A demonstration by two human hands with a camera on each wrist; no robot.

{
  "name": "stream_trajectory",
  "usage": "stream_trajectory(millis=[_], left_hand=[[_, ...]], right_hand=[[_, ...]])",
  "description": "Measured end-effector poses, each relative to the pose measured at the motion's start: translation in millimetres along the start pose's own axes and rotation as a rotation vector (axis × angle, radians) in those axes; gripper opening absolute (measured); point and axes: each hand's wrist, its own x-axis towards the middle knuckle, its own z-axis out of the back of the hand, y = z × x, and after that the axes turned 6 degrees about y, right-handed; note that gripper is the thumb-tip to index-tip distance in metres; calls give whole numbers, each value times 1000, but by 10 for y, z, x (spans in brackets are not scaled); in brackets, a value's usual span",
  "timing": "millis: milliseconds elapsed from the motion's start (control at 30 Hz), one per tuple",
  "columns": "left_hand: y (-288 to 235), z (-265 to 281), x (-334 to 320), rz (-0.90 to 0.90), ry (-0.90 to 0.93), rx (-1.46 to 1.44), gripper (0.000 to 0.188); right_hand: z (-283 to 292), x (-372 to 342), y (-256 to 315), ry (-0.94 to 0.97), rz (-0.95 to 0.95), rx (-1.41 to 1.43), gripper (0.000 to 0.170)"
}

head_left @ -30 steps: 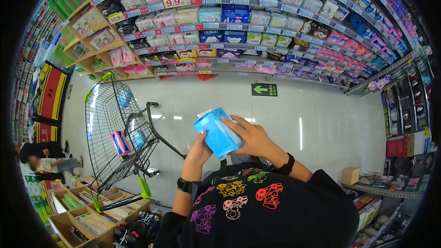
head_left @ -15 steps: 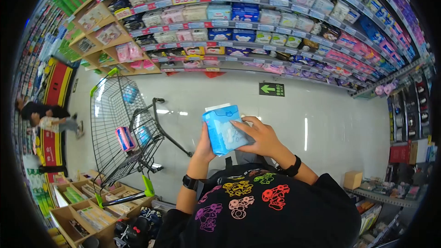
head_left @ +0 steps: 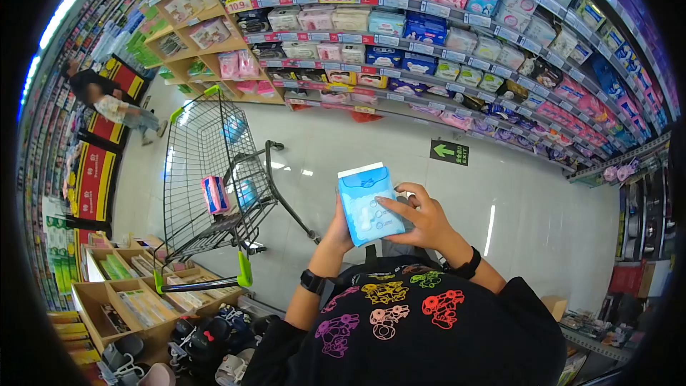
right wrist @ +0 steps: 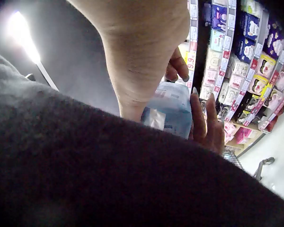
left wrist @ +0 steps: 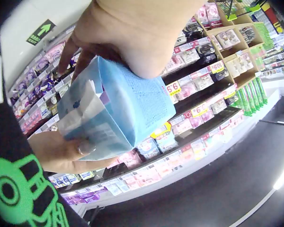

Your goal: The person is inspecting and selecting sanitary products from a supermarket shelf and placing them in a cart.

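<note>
A light blue pack of sanitary pads [head_left: 368, 207] is held in front of the chest, its printed broad face turned up to the head camera. My left hand [head_left: 339, 230] grips it along the left side, fingers behind it. At the right edge, my right hand [head_left: 426, 221] holds it too, with a fingertip on the printed face. In the left wrist view the pack [left wrist: 118, 109] shows a pale flap at its end and sits between both hands. The right wrist view shows part of the pack [right wrist: 173, 106], the rest hidden by the forearm and dark sleeve.
A shopping cart [head_left: 204, 285] stands to the left, holding a pink pack [head_left: 214, 195] and a blue pack [head_left: 247, 193]. Shelves of packaged pads [head_left: 386, 23] line the far side. Slippers [head_left: 207, 339] and wooden bins [head_left: 93, 293] lie at lower left. Another person [head_left: 118, 109] is at far left.
The pack has turned so its printed broad face, rather than a plain side, looks up. My right fingers have shifted on it. The view has swung left, and the other person has moved farther up the aisle.
</note>
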Motion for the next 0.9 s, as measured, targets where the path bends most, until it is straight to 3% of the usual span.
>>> stream_trajectory(millis=[300, 500, 600, 633, 733, 900], left_hand=[[167, 279, -68, -105, -124, 127, 65], [2, 82, -232, -207, 94, -98, 63], [102, 144, -288, -217, -89, 81, 68], [102, 163, -284, -235, -48, 109, 70], [44, 155, -298, -272, 35, 139, 71], [-54, 57, -333, -286, 34, 98, 66]], right_hand=[[-118, 49, 155, -25, 68, 112, 79], [-227, 1, 168, -25, -26, 162, 80], [-219, 0, 166, -37, -54, 233, 81], [-212, 1, 164, -43, -51, 254, 82], [-170, -23, 175, 113, -228, 380, 90], [-499, -82, -57, 99, -250, 996, 101]])
